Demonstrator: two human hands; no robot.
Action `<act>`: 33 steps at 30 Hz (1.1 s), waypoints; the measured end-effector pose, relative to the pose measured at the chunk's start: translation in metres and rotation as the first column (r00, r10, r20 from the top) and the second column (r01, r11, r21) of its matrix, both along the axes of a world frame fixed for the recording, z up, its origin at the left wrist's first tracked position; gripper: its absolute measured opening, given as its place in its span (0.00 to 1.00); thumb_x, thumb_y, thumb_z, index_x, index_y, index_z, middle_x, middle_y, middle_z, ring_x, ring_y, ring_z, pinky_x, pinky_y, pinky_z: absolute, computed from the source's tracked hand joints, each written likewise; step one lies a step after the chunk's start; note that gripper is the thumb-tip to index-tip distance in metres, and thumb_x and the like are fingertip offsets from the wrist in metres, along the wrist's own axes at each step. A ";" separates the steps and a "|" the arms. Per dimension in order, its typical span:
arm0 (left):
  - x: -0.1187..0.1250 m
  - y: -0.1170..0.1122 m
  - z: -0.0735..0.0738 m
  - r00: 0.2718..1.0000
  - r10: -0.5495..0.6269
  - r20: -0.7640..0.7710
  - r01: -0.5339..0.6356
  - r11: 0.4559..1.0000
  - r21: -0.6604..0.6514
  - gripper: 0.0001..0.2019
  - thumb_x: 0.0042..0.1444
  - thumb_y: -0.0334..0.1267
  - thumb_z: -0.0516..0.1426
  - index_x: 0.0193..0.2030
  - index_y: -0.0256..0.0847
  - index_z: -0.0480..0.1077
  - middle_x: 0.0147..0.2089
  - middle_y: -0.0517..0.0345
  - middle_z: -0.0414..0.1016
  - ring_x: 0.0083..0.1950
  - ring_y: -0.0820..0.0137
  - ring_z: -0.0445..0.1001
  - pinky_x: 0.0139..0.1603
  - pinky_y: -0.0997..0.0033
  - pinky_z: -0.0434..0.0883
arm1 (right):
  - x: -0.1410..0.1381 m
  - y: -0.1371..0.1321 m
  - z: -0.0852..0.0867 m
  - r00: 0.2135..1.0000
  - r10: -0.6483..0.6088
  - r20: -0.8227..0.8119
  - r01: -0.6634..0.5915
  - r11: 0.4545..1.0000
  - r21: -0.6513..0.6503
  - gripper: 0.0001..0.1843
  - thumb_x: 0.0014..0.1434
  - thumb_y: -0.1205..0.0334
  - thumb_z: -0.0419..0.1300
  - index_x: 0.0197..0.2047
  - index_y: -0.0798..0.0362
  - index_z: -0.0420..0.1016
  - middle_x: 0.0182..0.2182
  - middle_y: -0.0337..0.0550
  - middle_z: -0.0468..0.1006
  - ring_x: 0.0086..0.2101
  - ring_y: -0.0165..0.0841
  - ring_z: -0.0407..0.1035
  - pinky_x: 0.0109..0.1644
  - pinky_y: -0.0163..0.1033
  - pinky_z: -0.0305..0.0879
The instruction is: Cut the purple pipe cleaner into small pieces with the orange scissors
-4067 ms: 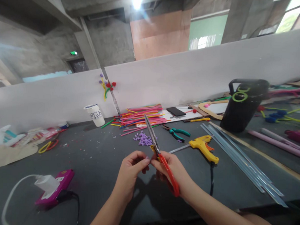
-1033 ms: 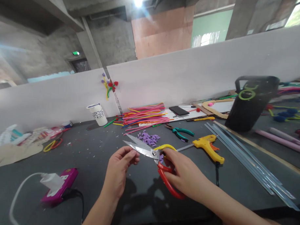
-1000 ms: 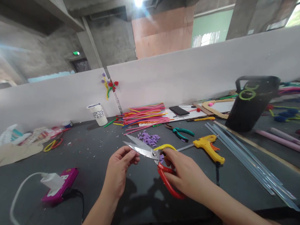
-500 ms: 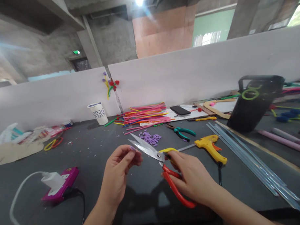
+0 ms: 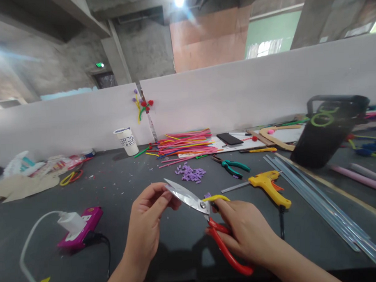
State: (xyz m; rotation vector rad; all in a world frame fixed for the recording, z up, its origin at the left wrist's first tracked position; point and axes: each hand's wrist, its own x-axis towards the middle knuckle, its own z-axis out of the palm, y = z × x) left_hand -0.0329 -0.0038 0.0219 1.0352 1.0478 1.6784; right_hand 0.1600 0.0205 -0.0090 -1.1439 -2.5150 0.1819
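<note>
My right hand [image 5: 245, 227] grips a pair of scissors [image 5: 190, 197] by its red and yellow handles. The blades are closed together and point up and left, with the tip at my left fingertips. Thumb and fingers of my left hand [image 5: 149, 216] are pinched; a small purple piece showed there a moment ago, now mostly hidden behind the fingers and blade. Beyond the blades lies a pile of short purple pieces [image 5: 191, 174], and a few more [image 5: 207, 195] lie beside the scissors' pivot.
Behind the pile lie colourful pipe cleaners [image 5: 188, 143] and a black phone [image 5: 229, 138]. To the right are teal pliers [image 5: 233, 166], a yellow glue gun [image 5: 269, 185], clear glue sticks [image 5: 319, 202] and a black tumbler [image 5: 326, 132]. On the left are a magenta power strip [image 5: 82, 233] and a paper cup [image 5: 126, 142].
The scissor blades have gone from apart to closed at my left fingertips. The purple bit at those fingertips shows less. The whole view has shifted slightly.
</note>
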 end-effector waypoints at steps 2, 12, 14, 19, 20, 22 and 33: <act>0.000 -0.001 0.000 1.000 -0.005 0.000 0.005 1.000 0.001 0.02 0.46 0.33 0.59 0.29 0.39 0.72 0.25 0.62 0.72 0.26 0.75 0.70 0.29 0.77 0.67 | 0.000 0.000 0.000 1.000 0.000 0.005 0.000 1.000 -0.004 0.18 0.56 0.46 0.47 0.35 0.54 0.63 0.27 0.43 0.73 0.28 0.37 0.66 0.29 0.38 0.50; -0.001 -0.001 -0.001 0.996 -0.036 0.079 0.035 0.999 0.006 0.03 0.46 0.31 0.59 0.30 0.40 0.73 0.25 0.63 0.73 0.25 0.77 0.70 0.27 0.79 0.67 | 0.000 -0.001 -0.006 1.000 0.005 0.017 -0.006 1.000 0.027 0.15 0.56 0.49 0.48 0.34 0.53 0.62 0.26 0.42 0.73 0.27 0.37 0.66 0.29 0.37 0.49; -0.001 -0.001 -0.001 0.995 -0.044 0.086 0.044 0.999 0.007 0.03 0.47 0.31 0.59 0.30 0.40 0.73 0.25 0.63 0.73 0.25 0.77 0.70 0.27 0.79 0.68 | -0.001 -0.001 -0.006 1.000 0.010 0.015 -0.010 0.999 0.035 0.15 0.56 0.49 0.48 0.34 0.53 0.62 0.26 0.42 0.73 0.27 0.36 0.66 0.28 0.37 0.49; -0.002 -0.002 -0.001 0.995 -0.061 0.083 0.060 0.998 0.008 0.03 0.48 0.31 0.58 0.31 0.40 0.73 0.25 0.63 0.74 0.25 0.77 0.70 0.28 0.80 0.68 | -0.001 -0.001 -0.007 1.000 0.029 0.013 -0.029 0.997 0.065 0.14 0.57 0.50 0.48 0.34 0.53 0.62 0.25 0.41 0.73 0.26 0.35 0.66 0.28 0.37 0.49; -0.002 -0.002 -0.001 0.994 -0.060 0.086 0.060 0.998 0.009 0.03 0.48 0.31 0.58 0.31 0.40 0.73 0.25 0.63 0.74 0.25 0.77 0.70 0.28 0.80 0.68 | -0.001 -0.001 -0.007 1.000 0.025 0.019 -0.026 0.997 0.071 0.14 0.57 0.50 0.48 0.34 0.53 0.62 0.24 0.41 0.73 0.26 0.35 0.66 0.28 0.37 0.49; -0.002 -0.002 -0.001 0.994 -0.060 0.090 0.060 0.998 0.010 0.03 0.48 0.31 0.58 0.30 0.40 0.73 0.25 0.63 0.74 0.25 0.77 0.70 0.28 0.80 0.68 | -0.001 0.000 -0.007 0.999 0.023 0.022 -0.025 0.996 0.085 0.14 0.57 0.49 0.48 0.34 0.53 0.62 0.24 0.41 0.73 0.25 0.35 0.66 0.28 0.37 0.48; -0.004 -0.001 -0.001 0.994 -0.054 0.091 0.055 0.999 0.001 0.03 0.48 0.31 0.58 0.30 0.40 0.73 0.25 0.63 0.74 0.26 0.77 0.71 0.28 0.80 0.68 | -0.003 0.000 -0.007 1.000 0.021 0.021 -0.023 0.993 0.119 0.15 0.57 0.49 0.48 0.32 0.53 0.62 0.23 0.41 0.73 0.25 0.35 0.66 0.27 0.37 0.48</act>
